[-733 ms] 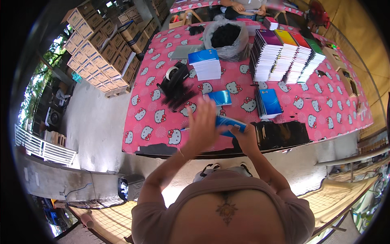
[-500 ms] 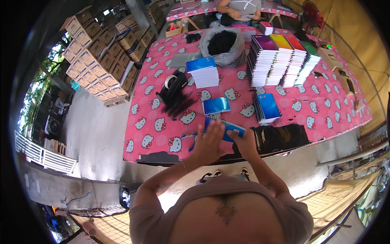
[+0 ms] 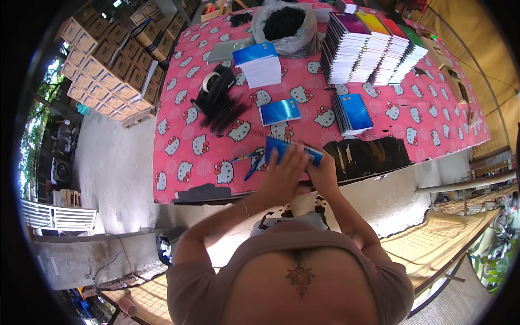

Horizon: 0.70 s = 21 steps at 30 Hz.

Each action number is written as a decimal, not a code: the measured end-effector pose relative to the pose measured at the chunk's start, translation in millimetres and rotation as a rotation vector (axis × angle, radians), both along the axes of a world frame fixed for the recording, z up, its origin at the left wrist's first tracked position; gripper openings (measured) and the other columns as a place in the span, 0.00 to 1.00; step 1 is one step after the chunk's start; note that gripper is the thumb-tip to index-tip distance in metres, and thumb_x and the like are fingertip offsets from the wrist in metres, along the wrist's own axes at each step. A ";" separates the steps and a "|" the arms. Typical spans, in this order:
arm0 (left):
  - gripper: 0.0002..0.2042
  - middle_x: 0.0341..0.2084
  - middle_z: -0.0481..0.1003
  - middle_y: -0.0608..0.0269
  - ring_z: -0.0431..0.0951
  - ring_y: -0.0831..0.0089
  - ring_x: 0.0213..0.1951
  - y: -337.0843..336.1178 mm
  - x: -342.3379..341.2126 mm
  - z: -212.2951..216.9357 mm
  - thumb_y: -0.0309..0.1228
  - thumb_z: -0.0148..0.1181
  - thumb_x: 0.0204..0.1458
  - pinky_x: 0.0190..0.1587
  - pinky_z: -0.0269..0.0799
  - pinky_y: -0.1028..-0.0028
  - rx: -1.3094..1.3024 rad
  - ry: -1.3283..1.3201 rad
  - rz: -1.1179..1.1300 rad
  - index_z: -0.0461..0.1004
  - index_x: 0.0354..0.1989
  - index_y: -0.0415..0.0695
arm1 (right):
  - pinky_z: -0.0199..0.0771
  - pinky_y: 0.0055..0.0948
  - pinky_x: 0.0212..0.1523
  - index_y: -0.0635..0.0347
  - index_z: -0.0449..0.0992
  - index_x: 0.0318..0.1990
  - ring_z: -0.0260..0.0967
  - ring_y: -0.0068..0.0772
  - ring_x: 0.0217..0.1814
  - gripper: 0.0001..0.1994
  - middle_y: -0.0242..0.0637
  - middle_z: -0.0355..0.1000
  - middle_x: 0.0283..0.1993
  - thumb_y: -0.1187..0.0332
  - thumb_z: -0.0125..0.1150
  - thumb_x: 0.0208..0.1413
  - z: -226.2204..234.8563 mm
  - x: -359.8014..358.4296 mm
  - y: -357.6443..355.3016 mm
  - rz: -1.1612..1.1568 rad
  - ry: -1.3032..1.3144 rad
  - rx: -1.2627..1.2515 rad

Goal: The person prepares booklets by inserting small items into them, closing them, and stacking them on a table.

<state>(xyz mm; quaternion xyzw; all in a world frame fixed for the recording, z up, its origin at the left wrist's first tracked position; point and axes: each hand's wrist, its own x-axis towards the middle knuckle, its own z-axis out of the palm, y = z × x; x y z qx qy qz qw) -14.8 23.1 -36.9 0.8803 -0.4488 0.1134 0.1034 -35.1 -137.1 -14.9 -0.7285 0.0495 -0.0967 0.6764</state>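
Head view, going left to right with the blue spiral notebook (image 3: pixel 292 150) as the centre of the clock: far out at ten o'clock stand stacked cardboard boxes (image 3: pixel 105 57) on the ground beside the surface (image 3: pixel 179 162), which is covered by a pink cloth with a cat-face print. At eleven o'clock lies a heap of black binding combs (image 3: pixel 219 103) with a roll of tape (image 3: pixel 210 81) on it. Just beside the notebook at nine o'clock lie blue pens (image 3: pixel 246 160). The left hand (image 3: pixel 281 176) lies flat with fingers spread over the notebook's cover, pressing on it at the near edge of the surface. At twelve o'clock a single blue notebook (image 3: pixel 279 111) lies flat, and further out a stack of blue-covered notebooks (image 3: pixel 259 64) stands in front of a clear bag of black material (image 3: pixel 284 24). The right hand (image 3: pixel 323 172) is curled around the notebook's right end, gripping it. At one o'clock lies a small pile of blue notebooks (image 3: pixel 353 112), and beyond it tall rows of spiral notebooks (image 3: pixel 374 46) with purple, yellow, red and green covers. At three o'clock a black sheet (image 3: pixel 371 156) lies along the edge, touching the right hand.
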 end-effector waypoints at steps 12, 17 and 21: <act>0.44 0.71 0.50 0.38 0.46 0.46 0.74 -6.9 27.0 35.5 0.62 0.41 0.58 0.70 0.31 0.40 -0.124 0.065 0.002 0.52 0.70 0.32 | 0.75 0.30 0.42 0.56 0.65 0.66 0.77 0.29 0.39 0.29 0.46 0.79 0.40 0.75 0.61 0.55 -25.0 8.3 12.9 -0.034 -0.086 -0.189; 0.41 0.69 0.52 0.38 0.52 0.45 0.71 4.3 -3.7 18.3 0.56 0.52 0.59 0.69 0.43 0.44 -0.305 0.104 -0.045 0.53 0.69 0.32 | 0.76 0.30 0.42 0.55 0.63 0.68 0.77 0.27 0.38 0.32 0.44 0.79 0.38 0.74 0.64 0.53 -17.3 18.2 9.9 -0.070 -0.008 -0.141; 0.34 0.62 0.61 0.41 0.62 0.49 0.64 -2.3 9.7 35.9 0.39 0.62 0.57 0.61 0.62 0.54 -0.731 0.460 0.090 0.57 0.66 0.32 | 0.75 0.30 0.47 0.54 0.62 0.69 0.73 0.29 0.47 0.36 0.41 0.74 0.47 0.74 0.67 0.51 -22.1 10.8 15.1 0.037 -0.016 -0.082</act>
